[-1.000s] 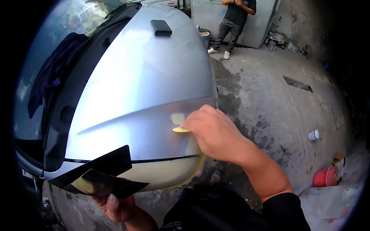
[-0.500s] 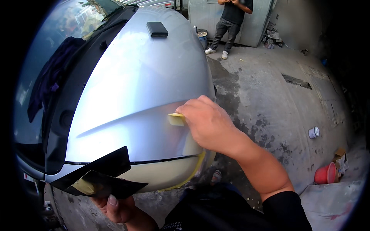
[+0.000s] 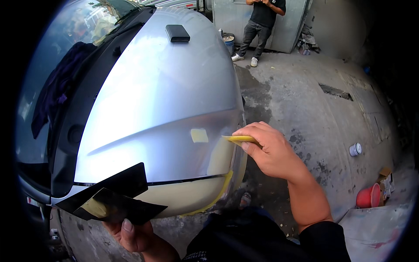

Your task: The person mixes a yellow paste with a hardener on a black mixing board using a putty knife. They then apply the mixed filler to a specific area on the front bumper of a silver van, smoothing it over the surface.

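Note:
My left hand (image 3: pixel 131 236) grips a black mixing board (image 3: pixel 135 205) from below, thumb on its edge. A lump of pale yellow putty (image 3: pixel 96 208) sits on it, and another black flap (image 3: pixel 131 177) rises behind it. Between the thumb and fingers of my right hand (image 3: pixel 273 150) is a thin yellow putty spreader (image 3: pixel 240 139), by the front edge of a silver car hood (image 3: pixel 174 78). A small, squarish patch of pale putty (image 3: pixel 199 136) lies on the hood, left of the spreader. Nearer the hood's corner is a larger pale area (image 3: pixel 220 155).
A flat black box (image 3: pixel 177 34) rests on the hood's far part. Beyond the car stands another person (image 3: pixel 262 26). On the concrete floor to the right are a small can (image 3: pixel 355 149) and a red bucket (image 3: pixel 369 196). Yellow masking (image 3: pixel 227 183) edges the cream bumper (image 3: pixel 183 196).
My right hand has moved right and slightly down, lifting the spreader away from the putty patch, which now shows whole. The left hand and board have barely shifted.

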The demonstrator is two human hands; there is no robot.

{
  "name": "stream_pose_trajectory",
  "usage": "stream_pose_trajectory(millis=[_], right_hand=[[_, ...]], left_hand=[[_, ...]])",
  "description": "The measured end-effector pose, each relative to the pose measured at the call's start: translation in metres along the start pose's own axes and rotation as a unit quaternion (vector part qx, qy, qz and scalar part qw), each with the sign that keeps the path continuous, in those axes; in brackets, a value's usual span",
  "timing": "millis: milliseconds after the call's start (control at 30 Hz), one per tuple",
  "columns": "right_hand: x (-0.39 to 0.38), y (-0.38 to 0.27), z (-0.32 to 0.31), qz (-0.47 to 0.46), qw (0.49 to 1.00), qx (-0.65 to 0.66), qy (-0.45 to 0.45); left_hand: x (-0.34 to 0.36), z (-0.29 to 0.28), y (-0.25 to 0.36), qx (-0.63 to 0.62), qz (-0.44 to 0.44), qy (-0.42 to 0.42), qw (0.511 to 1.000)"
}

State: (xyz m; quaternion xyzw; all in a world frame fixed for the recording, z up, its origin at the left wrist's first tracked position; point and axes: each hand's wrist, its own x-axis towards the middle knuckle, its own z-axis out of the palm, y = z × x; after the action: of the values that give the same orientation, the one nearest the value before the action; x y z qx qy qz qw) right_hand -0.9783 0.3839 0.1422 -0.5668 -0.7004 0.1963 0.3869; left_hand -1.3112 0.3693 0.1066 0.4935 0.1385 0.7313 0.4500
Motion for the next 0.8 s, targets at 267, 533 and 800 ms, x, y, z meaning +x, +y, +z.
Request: stream_pose_trajectory(millis=[267, 533, 800], right_hand=[[-0.003, 0.015, 0.007, 0.033, 0.999, -0.014, -0.015], [0.019, 0.020, 0.024, 0.050, 0.996, -0.069, -0.010], [0.010, 0.001, 0.032, 0.005, 0.998, -0.055, -0.042]], left_hand=[[0.002, 0.003, 0.001, 0.011, -0.008, 0.006, 1.000], [0.002, 0.000, 0.000, 0.003, -0.008, -0.007, 1.000], [0.001, -0.001, -0.001, -0.008, -0.005, -0.015, 1.000]])
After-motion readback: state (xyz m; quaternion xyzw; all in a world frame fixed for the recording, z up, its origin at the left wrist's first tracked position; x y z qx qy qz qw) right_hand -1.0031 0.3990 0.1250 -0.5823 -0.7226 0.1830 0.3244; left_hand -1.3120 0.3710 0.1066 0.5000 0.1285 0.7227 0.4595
